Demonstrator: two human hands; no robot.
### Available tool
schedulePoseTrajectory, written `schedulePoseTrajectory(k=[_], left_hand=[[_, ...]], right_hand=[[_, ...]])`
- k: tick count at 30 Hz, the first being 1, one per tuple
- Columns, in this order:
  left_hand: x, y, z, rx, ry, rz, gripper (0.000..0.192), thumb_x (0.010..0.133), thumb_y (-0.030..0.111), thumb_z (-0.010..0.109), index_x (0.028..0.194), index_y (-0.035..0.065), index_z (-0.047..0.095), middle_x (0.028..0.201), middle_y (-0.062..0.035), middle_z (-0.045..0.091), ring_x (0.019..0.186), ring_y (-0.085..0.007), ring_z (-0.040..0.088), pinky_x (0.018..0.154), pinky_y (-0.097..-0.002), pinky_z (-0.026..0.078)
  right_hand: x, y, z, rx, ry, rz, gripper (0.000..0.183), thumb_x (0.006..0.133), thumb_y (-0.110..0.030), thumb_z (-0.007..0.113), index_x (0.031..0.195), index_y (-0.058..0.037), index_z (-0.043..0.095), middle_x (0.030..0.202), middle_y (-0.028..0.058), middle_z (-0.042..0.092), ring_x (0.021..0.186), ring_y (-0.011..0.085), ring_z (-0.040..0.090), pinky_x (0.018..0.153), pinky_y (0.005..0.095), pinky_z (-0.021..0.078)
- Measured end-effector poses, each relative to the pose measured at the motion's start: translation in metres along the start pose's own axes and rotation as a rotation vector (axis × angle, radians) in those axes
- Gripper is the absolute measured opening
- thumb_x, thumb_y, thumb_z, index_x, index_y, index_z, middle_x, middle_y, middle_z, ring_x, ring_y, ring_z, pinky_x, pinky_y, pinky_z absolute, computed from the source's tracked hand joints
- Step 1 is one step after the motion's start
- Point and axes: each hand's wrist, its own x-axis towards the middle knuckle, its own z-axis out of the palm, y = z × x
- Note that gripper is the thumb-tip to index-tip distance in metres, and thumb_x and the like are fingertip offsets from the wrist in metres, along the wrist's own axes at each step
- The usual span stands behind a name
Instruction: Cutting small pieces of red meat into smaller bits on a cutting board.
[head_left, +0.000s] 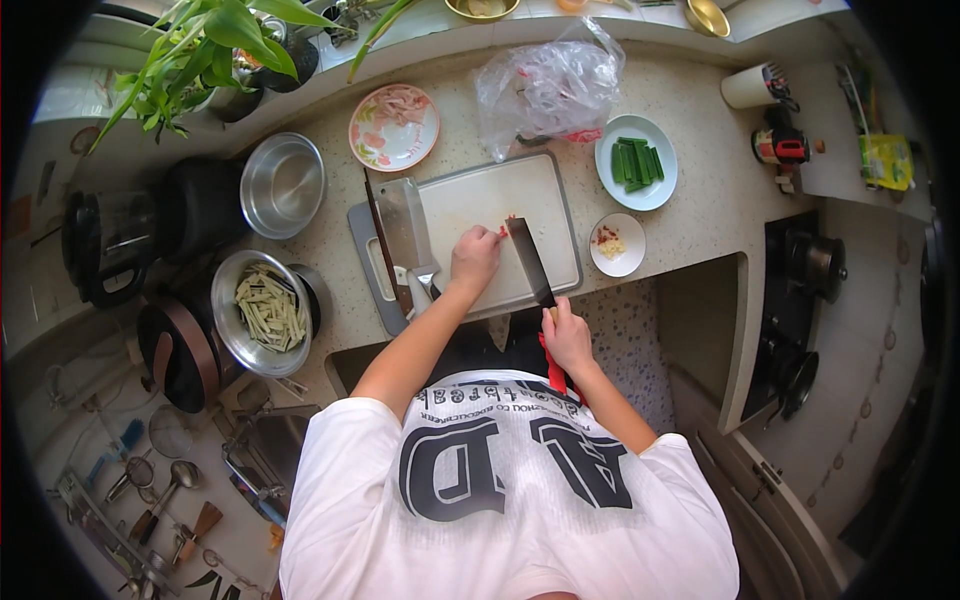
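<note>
My right hand (568, 334) grips the wooden handle of a cleaver (531, 262), its dark blade lying over a white cutting board (465, 187) with a grey rim. Beside the blade's far end, my left hand (475, 259) rests on the board with curled fingers against small pieces of red chili (504, 230). Whether those fingers pinch a piece is hard to tell. On the board's left side lies a second, wider cleaver (403, 217), next to a dark narrow blade or stick. Right of the board, a small white bowl (631, 255) holds chopped red and pale yellow bits.
Beyond the board are a flowered plate (415, 150) of sliced meat, a plastic bag (547, 90) and a plate (664, 191) of cut green stalks. At left stand an empty metal bowl (283, 187) and another (225, 300) with pale strips. A stove (772, 300) is at right.
</note>
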Motion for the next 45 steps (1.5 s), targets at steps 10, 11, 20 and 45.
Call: schedulePoseTrajectory(k=[10,11,20,45], left_hand=[[0.002,0.002,-0.002,0.017,-0.029,-0.016,0.003,0.082,0.008,0.071,0.084,0.0062,0.071,0.086,-0.0122,0.066,0.082,-0.0336,0.065,0.073,-0.0433,0.055],[0.002,0.002,-0.002,0.020,-0.038,-0.018,0.004,0.081,0.008,0.071,0.085,0.0061,0.071,0.086,-0.0123,0.066,0.082,-0.0337,0.065,0.073,-0.0433,0.055],[0.003,-0.001,-0.002,0.043,-0.056,0.041,0.004,0.082,0.009,0.070,0.082,0.0055,0.068,0.087,-0.0123,0.065,0.083,-0.0338,0.065,0.072,-0.0440,0.055],[-0.002,-0.020,-0.024,0.081,-0.002,-0.013,0.006,0.086,0.010,0.071,0.090,0.0067,0.074,0.089,-0.0109,0.067,0.086,-0.0313,0.066,0.075,-0.0421,0.055]], right_hand=[[0.001,-0.002,-0.002,-0.131,-0.008,-0.031,0.026,0.097,-0.025,0.061,0.116,-0.0076,0.054,0.077,0.0208,0.069,0.073,0.0440,0.068,0.063,0.0541,0.0534],[0.002,-0.002,-0.002,-0.156,-0.025,-0.028,0.026,0.097,-0.025,0.061,0.114,-0.0075,0.054,0.077,0.0204,0.069,0.073,0.0436,0.068,0.063,0.0540,0.0536],[0.008,-0.002,-0.001,-0.216,-0.056,0.014,0.025,0.098,-0.027,0.059,0.110,-0.0067,0.052,0.075,0.0204,0.069,0.071,0.0444,0.068,0.062,0.0560,0.0533],[0.007,0.005,-0.002,0.002,-0.009,0.034,0.027,0.098,-0.029,0.058,0.117,-0.0097,0.053,0.078,0.0234,0.068,0.075,0.0485,0.066,0.064,0.0590,0.0503]])
